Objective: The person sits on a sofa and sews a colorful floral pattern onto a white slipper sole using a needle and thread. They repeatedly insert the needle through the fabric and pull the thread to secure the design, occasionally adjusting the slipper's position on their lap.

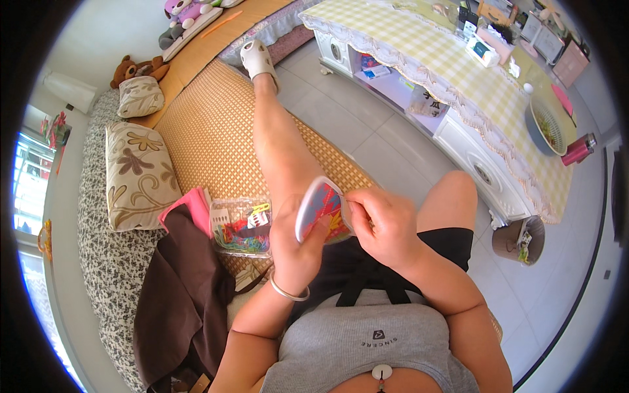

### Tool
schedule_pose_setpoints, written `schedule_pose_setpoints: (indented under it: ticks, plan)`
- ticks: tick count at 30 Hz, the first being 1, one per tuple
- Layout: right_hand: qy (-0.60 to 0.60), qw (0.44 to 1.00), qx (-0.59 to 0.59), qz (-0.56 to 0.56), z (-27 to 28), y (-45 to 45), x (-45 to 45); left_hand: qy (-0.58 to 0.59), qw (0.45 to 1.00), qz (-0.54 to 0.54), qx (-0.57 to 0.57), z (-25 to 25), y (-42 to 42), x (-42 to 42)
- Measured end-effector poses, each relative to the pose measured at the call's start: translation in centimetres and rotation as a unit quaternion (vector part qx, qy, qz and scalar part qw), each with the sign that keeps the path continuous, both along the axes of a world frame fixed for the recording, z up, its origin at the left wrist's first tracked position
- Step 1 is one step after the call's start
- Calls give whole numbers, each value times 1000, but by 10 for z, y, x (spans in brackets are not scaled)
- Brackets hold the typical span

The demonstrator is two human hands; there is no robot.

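Observation:
My left hand [300, 240] holds a white-edged embroidered insole [320, 209], its thumb across the stitched face. Red, grey-blue and yellow stitching covers that face, and the insole is bent and tilted up above my lap. At its right edge, my right hand [385, 223] has thumb and forefinger pinched together. A thin dark needle or thread shows at those fingertips, too small to tell which. Left of my left hand, a clear plastic box [241, 248] holds several colours of embroidery thread, a yellow-handled tool [260, 209] and small cards.
Brown cloth [172, 294] and pink cloth [189, 211] lie beside the box on the woven seat mat [216, 123]. A patterned cushion [140, 177] leans at the left. Across the tiled floor stands a white cabinet [471, 172] with a checked tablecloth [417, 49]; a waste bin [508, 243] is at its near end.

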State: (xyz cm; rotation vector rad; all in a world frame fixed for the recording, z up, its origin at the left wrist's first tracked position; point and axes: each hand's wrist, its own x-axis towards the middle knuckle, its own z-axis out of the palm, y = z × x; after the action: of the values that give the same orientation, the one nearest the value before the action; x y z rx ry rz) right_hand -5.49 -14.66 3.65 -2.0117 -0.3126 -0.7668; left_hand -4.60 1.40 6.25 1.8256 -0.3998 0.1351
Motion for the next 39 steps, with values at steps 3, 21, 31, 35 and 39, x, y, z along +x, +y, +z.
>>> schedule_pose_setpoints:
  ticks: [3, 21, 31, 35, 39]
  plan:
    - [59, 992, 107, 16, -5, 4, -6, -186, 970, 8, 156, 3, -2, 1]
    - [215, 861, 416, 198, -1, 5, -23, -416, 874, 52, 248, 1, -3, -6]
    - [247, 862, 402, 187, 4, 2, -13, -265, 951, -3, 157, 9, 4, -3]
    - [287, 837, 416, 211, 4, -7, 4, 107, 984, -104, -93, 13, 18, 1]
    - [383, 643, 593, 296, -6, -8, 5, 275, 925, -144, -217, 0, 25, 6]
